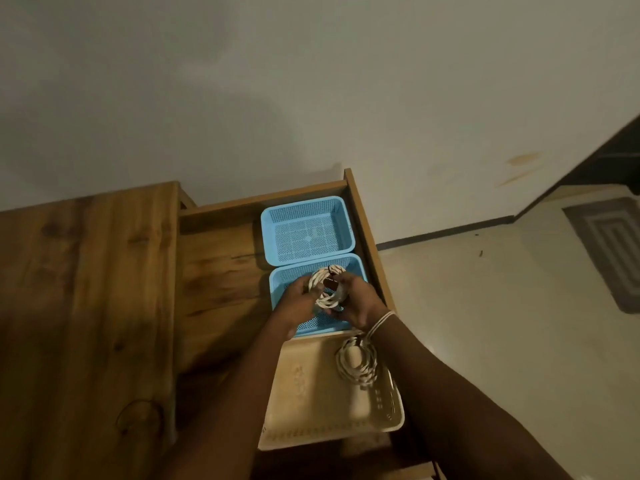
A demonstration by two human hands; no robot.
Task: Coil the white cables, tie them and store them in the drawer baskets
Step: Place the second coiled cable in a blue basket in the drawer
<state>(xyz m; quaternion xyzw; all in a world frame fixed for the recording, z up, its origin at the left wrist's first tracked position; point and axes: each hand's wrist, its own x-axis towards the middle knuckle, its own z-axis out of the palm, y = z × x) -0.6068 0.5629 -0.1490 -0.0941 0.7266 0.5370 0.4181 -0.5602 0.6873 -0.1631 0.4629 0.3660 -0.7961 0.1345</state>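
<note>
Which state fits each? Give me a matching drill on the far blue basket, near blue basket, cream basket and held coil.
Things:
1. far blue basket
2. near blue basket
3. cream basket
4. held coil

States:
A. holds a coiled cable lying loose
B. gripped by both the left hand and right hand
C. holds nothing
D. directly under the two hands

Pairs: 1-C, 2-D, 3-A, 4-B

- Open wooden drawer [221,271] holding three baskets in a row.
- Far blue basket [306,228].
- Middle blue basket [285,277].
- Near beige basket [311,396] containing a coiled white cable [356,362].
</note>
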